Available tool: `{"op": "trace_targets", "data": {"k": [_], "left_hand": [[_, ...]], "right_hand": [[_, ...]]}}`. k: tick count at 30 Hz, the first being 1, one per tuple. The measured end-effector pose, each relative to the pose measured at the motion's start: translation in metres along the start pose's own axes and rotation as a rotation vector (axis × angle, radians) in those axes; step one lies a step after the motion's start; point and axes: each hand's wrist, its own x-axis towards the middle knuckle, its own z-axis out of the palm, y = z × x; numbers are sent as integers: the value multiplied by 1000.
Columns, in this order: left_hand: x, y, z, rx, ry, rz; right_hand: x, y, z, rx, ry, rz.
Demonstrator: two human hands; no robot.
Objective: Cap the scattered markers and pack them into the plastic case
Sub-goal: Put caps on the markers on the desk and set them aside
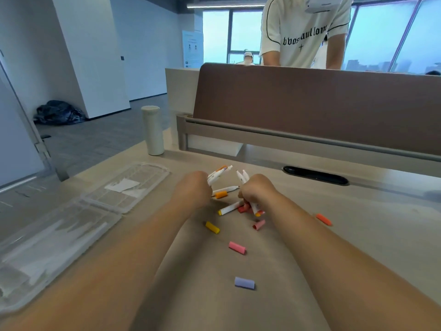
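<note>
White uncapped markers are clutched in both hands — left (194,187), right (256,191); each loose cap, like the yellow plastic cap (212,227), should be colour-matched and pressed home.

My desk (310,247) looks matt, smooth, pale laminate; the open case (71,218) is clear glossy plastic; the caps (237,247) look matt plastic.

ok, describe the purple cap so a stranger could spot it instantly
Start at the beige desk and look between the person's two forearms. The purple cap lies alone there, nearest the camera, below the pink cap. It is the only lilac piece; the other loose caps are pink, yellow or orange.
</note>
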Motion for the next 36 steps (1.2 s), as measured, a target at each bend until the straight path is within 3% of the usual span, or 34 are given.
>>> {"op": "trace_targets", "data": {"k": [10,23,30,36], "left_hand": [[14,0,11,128,-92,9],[-15,7,-3,246,-257,-38],[-29,1,-7,126,-255,-91],[-39,-8,-12,-125,-138,-123]], "right_hand": [[5,-16,11,-104,9,105],[-21,-16,19,-271,152,10],[-27,-15,24,-235,168,-38],[-29,-13,22,-202,124,-140]]}}
